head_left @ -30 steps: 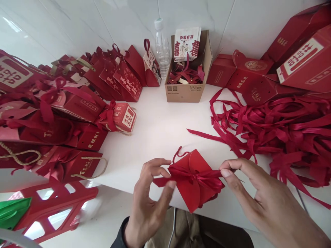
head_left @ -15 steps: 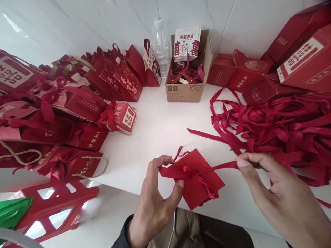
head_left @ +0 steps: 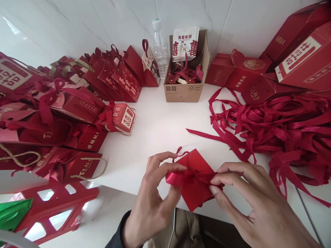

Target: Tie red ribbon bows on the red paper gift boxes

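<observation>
A small red gift box stands near the table's front edge, seen from above, with a red ribbon knotted across its top. My left hand is at the box's left side, its index finger and thumb closed on a loop of the ribbon. At the right corner, my right hand pinches the other side of the bow between thumb and fingertips. A twisted red cord sticks out behind the box. The underside of the box is hidden.
To the right lies a heap of loose red ribbons, with red boxes behind. Finished-looking gift boxes crowd the left. At the back stand a clear bottle and a cardboard box. A red plastic stool is lower left.
My right hand has moved left from the stretched ribbon end to the bow at the box's right corner. My left fingers have closed in on the left loop, nearer the knot.
</observation>
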A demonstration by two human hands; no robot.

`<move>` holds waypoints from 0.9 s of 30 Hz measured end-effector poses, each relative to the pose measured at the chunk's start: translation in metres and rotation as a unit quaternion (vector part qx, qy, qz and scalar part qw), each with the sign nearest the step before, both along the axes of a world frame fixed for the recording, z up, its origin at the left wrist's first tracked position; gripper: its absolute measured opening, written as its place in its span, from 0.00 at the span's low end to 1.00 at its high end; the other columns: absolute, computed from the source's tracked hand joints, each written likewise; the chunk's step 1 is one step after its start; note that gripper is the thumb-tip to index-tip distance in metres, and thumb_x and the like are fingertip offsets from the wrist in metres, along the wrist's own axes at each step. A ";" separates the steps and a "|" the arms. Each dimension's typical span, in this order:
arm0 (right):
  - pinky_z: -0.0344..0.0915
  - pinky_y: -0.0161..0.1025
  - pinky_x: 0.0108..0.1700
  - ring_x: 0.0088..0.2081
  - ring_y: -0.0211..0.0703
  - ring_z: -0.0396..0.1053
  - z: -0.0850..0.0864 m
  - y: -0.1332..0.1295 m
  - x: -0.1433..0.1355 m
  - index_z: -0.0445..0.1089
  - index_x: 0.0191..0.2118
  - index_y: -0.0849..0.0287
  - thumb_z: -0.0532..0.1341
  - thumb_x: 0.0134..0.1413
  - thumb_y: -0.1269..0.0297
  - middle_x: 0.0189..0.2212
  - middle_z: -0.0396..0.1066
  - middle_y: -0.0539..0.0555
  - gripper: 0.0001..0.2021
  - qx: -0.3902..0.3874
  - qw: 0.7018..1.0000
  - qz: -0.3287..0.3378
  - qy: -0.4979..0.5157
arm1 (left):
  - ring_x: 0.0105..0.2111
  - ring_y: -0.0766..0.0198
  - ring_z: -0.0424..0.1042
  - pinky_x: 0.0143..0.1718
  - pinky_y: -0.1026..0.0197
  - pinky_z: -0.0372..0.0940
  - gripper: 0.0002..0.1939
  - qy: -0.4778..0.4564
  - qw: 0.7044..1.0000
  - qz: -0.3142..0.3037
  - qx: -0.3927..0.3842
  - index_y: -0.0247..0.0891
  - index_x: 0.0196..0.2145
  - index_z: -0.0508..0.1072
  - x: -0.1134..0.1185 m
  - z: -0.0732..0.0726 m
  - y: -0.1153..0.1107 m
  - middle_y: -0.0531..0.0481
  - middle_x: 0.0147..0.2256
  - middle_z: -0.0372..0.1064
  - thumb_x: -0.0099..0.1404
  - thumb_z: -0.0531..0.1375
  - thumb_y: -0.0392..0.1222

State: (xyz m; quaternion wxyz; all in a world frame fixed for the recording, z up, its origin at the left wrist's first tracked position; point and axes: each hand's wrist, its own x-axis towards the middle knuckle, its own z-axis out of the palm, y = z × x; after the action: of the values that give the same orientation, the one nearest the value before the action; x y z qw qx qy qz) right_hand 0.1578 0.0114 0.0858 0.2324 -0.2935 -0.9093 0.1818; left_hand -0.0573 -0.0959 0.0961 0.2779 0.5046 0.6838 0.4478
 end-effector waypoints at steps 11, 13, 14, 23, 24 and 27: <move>0.66 0.45 0.47 0.47 0.49 0.70 0.000 0.004 -0.007 0.67 0.46 0.52 0.59 0.72 0.63 0.43 0.70 0.54 0.02 -0.023 1.000 0.015 0.011 | 0.56 0.58 0.69 0.57 0.55 0.64 0.07 -0.070 0.997 0.003 0.031 0.45 0.41 0.68 0.009 -0.011 0.005 0.48 0.51 0.69 0.74 0.58 0.32; 0.66 0.46 0.46 0.46 0.50 0.70 0.000 0.004 -0.007 0.68 0.46 0.51 0.59 0.72 0.63 0.43 0.70 0.54 0.02 -0.026 1.000 0.012 0.011 | 0.55 0.58 0.69 0.57 0.56 0.64 0.05 -0.096 0.995 0.007 0.034 0.46 0.43 0.67 0.013 -0.014 0.005 0.48 0.53 0.68 0.77 0.56 0.36; 0.67 0.46 0.46 0.46 0.50 0.71 0.000 0.005 -0.007 0.68 0.46 0.51 0.59 0.72 0.64 0.43 0.71 0.54 0.01 -0.026 1.000 0.011 0.011 | 0.55 0.58 0.69 0.56 0.56 0.64 0.04 -0.100 0.994 0.009 0.034 0.46 0.44 0.67 0.014 -0.015 0.005 0.47 0.54 0.67 0.78 0.55 0.37; 0.70 0.48 0.49 0.49 0.51 0.71 0.017 -0.010 -0.044 0.71 0.52 0.51 0.62 0.70 0.63 0.45 0.73 0.55 0.08 -0.054 0.994 0.034 0.085 | 0.54 0.55 0.71 0.54 0.52 0.67 0.05 -0.077 0.995 -0.001 0.055 0.46 0.47 0.67 0.018 -0.021 0.006 0.45 0.54 0.68 0.76 0.57 0.38; 0.70 0.48 0.49 0.47 0.50 0.72 0.019 -0.011 -0.049 0.72 0.49 0.51 0.62 0.71 0.65 0.43 0.74 0.54 0.05 -0.058 0.993 0.040 0.096 | 0.54 0.55 0.71 0.55 0.52 0.67 0.04 -0.069 0.996 0.002 0.058 0.46 0.47 0.68 0.019 -0.021 0.006 0.46 0.54 0.68 0.75 0.58 0.38; 0.70 0.43 0.46 0.43 0.45 0.73 0.028 -0.009 -0.057 0.71 0.42 0.53 0.61 0.71 0.70 0.38 0.74 0.52 0.05 -0.070 0.987 0.049 0.133 | 0.54 0.55 0.71 0.55 0.52 0.66 0.03 -0.058 0.996 0.025 0.055 0.45 0.45 0.69 0.022 -0.022 0.006 0.46 0.53 0.69 0.75 0.60 0.38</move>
State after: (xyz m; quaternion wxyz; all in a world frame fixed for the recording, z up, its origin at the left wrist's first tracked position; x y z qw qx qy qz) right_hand 0.1009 0.0027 0.1141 0.3213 -0.2367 -0.8686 0.2937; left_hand -0.0354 -0.0896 0.0738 0.2776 0.4746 0.6535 0.5202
